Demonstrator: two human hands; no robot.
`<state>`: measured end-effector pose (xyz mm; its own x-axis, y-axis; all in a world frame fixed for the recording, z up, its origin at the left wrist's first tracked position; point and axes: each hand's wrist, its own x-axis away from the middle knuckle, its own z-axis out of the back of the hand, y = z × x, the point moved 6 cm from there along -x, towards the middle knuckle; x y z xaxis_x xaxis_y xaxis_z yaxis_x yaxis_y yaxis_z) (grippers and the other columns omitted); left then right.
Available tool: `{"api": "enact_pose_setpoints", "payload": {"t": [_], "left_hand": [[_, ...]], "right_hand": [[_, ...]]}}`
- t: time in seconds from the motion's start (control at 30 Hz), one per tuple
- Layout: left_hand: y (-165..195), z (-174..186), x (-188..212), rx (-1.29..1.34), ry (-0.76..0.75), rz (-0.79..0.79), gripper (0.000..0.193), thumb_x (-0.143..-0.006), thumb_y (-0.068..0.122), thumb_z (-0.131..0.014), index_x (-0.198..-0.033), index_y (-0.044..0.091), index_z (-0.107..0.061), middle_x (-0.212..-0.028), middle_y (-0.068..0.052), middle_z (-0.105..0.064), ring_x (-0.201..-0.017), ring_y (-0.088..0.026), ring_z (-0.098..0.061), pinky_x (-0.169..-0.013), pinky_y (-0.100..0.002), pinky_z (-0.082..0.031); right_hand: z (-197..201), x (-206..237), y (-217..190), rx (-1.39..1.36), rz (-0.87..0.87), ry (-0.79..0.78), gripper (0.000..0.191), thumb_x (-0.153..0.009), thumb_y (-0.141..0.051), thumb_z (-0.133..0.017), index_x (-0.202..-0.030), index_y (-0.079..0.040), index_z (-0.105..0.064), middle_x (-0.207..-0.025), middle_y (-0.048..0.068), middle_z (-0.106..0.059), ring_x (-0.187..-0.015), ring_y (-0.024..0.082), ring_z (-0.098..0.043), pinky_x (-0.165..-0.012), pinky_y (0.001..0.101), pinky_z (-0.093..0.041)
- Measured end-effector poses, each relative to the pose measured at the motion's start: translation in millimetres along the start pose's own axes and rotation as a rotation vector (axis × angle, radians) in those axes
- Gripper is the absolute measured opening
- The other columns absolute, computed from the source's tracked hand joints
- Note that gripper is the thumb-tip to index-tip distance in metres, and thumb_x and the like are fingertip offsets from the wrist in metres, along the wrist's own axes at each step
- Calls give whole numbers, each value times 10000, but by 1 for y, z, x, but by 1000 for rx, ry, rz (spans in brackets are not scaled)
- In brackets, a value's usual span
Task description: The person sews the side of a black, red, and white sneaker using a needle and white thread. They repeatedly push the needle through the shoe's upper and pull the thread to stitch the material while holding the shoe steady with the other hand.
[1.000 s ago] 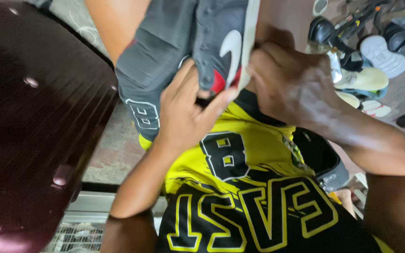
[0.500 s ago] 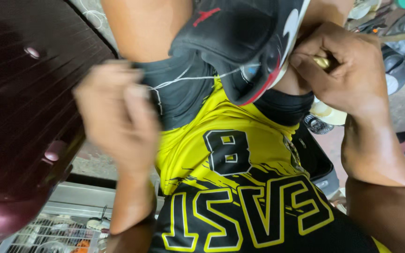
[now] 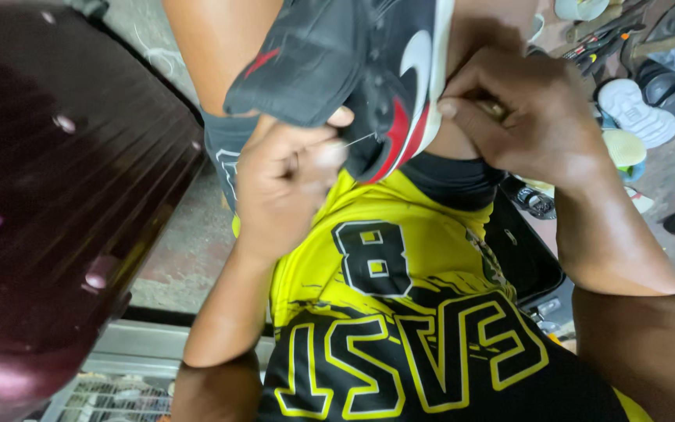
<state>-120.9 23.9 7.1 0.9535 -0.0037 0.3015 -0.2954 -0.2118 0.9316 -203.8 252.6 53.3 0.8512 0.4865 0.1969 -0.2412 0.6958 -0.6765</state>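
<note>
One camera sits on the person's head and looks steeply down the chest at close range. The left hand (image 3: 287, 187) and right hand (image 3: 525, 117) fill the upper middle, a dark red suitcase (image 3: 56, 203) crowds the left edge, and floor shows beyond.

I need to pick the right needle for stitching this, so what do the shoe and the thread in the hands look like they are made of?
The shoe looks like smooth matte leather or synthetic leather, black with red and white panels and a white rubbery sole edge. The thread is thin, pale and taut between the left hand and the shoe; its fibre cannot be told. The right hand grips the sole edge.
</note>
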Motion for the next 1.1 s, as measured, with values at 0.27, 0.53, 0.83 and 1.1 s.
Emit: {"api": "enact_pose_setpoints", "payload": {"t": [0.27, 0.53, 0.83, 1.1], "left_hand": [[13, -28, -16, -552, 13, -206, 125, -1041, 24, -586, -1155, -6, -627, -948, -172, -676, -872, -325, -652, -819, -436, -531], [0, -38, -40, -851, -199, 41, 298, -823, 72, -667, -1116, 20, -685, -983, -247, -695, -963, -424, -671, -881, -482, -514], [1, -42, -40, -1035, -129, -163, 329, -745, 85, -733, -1038, -54, -674, -1016, -314, -660, -987, -509, -623, -900, -537, -478], [-11, -30, -35, -933, -146, -68, 319, -767, 62, -683, -1050, -82, -654, -1018, -345, -636, -991, -537, -607, -893, -551, -480]], "right_hand": [[-3, 2, 4, 79, 323, 43, 126, -1040, -111, -754, -964, -59, -668, -909, 62, -691, -782, 239, -683, -677, 342, -525], [-7, 3, 5, 211, 306, 39, 144, -1062, -153, -736, -1007, -53, -649, -947, 65, -652, -750, 241, -672, -665, 347, -519], [-9, 1, -25, 394, 274, -74, 108, -894, -53, -615, -972, -12, -553, -877, 120, -579, -744, 282, -642, -641, 386, -514], [-22, -1, -35, 505, 265, -113, 132, -964, -115, -629, -1031, -25, -558, -889, 127, -577, -731, 296, -628, -615, 410, -491]]}}
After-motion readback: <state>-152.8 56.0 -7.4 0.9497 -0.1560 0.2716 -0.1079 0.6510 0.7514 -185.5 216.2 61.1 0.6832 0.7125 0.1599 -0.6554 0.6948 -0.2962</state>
